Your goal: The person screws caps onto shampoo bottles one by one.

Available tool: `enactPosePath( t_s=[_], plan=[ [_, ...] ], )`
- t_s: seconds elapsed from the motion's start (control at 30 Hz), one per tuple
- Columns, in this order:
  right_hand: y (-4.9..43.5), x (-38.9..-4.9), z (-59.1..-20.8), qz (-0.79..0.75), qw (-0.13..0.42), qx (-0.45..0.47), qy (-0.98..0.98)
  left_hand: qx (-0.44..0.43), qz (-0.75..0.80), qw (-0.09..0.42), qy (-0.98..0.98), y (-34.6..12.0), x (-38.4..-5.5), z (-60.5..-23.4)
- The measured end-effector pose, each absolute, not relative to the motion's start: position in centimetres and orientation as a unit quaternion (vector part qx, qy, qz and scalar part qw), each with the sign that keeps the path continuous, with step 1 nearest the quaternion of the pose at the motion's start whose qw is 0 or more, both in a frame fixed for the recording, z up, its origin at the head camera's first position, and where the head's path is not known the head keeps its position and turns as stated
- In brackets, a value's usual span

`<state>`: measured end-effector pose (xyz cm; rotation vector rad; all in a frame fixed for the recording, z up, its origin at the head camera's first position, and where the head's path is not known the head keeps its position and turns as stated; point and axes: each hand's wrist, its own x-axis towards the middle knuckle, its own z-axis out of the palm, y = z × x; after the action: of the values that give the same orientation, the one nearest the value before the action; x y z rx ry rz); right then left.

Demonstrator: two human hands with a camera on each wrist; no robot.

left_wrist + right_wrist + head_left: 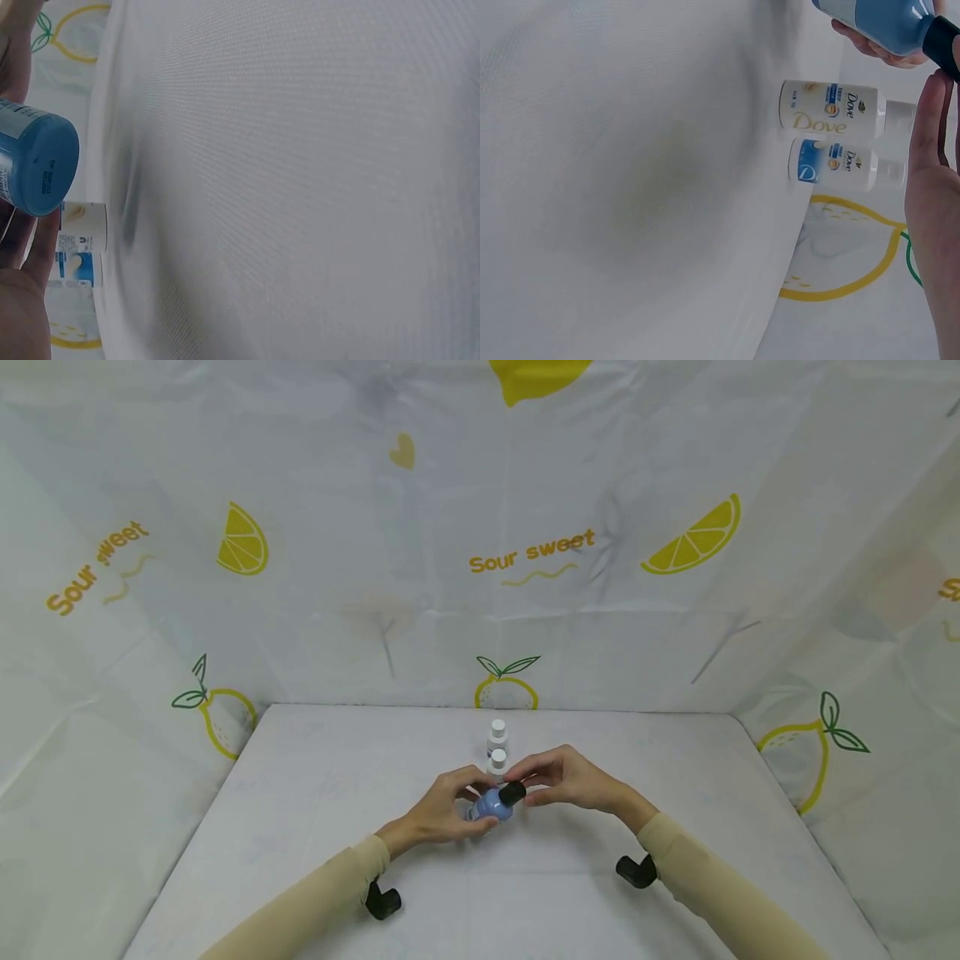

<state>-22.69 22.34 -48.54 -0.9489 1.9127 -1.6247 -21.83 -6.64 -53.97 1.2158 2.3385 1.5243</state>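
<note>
A blue bottle point(487, 807) with a black cap point(513, 792) is held tilted above the table by my left hand point(444, 806), its cap end toward the right. My right hand point(568, 781) pinches the black cap between thumb and fingers, as the right wrist view shows at its upper right edge. The left wrist view looks onto the blue bottle's round base point(51, 165), which bears small dark print. Just behind the hands stand two upright white Dove bottles, the nearer one point(832, 112) with gold lettering and the farther one point(838, 163) with a blue patch.
A white cloth covers the table point(315, 793), and its back edge meets a white curtain point(337, 543) printed with lemons and words. A black camera piece sticks out under each sleeve point(330, 885), close over the cloth.
</note>
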Motion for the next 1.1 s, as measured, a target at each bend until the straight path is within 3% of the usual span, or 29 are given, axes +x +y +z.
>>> enactPosePath(
  t_s=[0.33, 0.77, 1.1],
  plan=[
    [21.9, -22.7, -48.6, -0.582, 0.210, -0.341, 0.708, 0.407, 0.498, 0.046, 0.765, -6.5, -21.9, -53.9],
    [21.1, -22.3, -48.2, -0.565, 0.148, -0.322, 0.745, 0.407, 0.498, 0.034, 0.766, -6.3, -22.1, -53.5],
    [20.8, -22.5, -48.7, -0.553, 0.137, -0.314, 0.760, 0.409, 0.501, 0.035, 0.762, -6.3, -22.1, -53.6]
  ],
)
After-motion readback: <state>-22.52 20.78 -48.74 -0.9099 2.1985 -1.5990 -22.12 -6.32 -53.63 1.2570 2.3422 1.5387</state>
